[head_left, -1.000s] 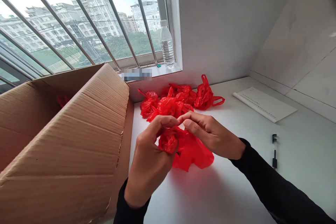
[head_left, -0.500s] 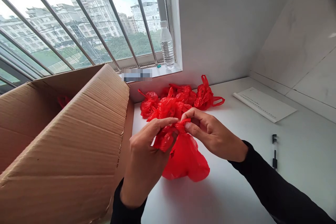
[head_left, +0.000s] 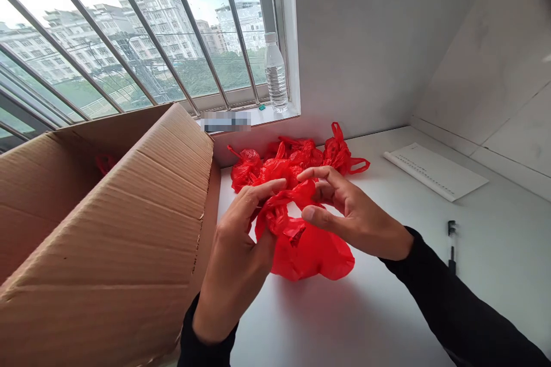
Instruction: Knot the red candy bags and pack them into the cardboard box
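Observation:
A red plastic bag (head_left: 316,252) is above the white table in front of me, its top bunched and a handle loop standing up. My left hand (head_left: 241,241) grips the gathered top, thumb in front and fingers behind. On the other side, my right hand (head_left: 348,209) has its thumb and fingers spread apart around the loop's end. Some of its fingertips lie behind the red plastic, and whether they touch it I cannot tell. What is inside the bag does not show.
Behind my hands lie several crumpled red bags (head_left: 301,155) against the wall. A large cardboard box (head_left: 129,229) stands open at the left. To the right are a booklet (head_left: 434,172) and a pen (head_left: 451,246). A water bottle (head_left: 276,77) stands on the windowsill.
My right thumb and fingers have parted from their pinch on the bag's top. The handle loop now spreads between my hands, and the bag's body has risen slightly.

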Demonstrator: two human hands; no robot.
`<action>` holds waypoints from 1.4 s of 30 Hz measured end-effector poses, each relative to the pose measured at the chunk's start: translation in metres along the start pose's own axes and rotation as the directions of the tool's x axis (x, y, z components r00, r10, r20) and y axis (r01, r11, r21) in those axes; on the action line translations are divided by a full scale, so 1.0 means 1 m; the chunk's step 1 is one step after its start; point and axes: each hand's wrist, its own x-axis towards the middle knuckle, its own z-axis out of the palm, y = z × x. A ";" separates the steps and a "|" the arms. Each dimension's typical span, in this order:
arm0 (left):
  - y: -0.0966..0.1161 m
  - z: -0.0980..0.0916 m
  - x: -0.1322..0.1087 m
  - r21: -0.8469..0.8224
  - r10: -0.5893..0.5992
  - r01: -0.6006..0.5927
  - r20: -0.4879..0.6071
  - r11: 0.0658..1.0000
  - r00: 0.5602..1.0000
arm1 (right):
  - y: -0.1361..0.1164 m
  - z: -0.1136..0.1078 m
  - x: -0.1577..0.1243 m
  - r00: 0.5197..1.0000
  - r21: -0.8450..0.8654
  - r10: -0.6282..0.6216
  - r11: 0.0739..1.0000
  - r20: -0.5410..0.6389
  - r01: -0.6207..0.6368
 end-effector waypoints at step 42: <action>0.011 -0.020 -0.003 -0.234 -0.202 0.266 0.262 0.935 0.943 | -0.015 0.021 -0.020 0.803 -0.587 -0.595 0.634 0.048 0.504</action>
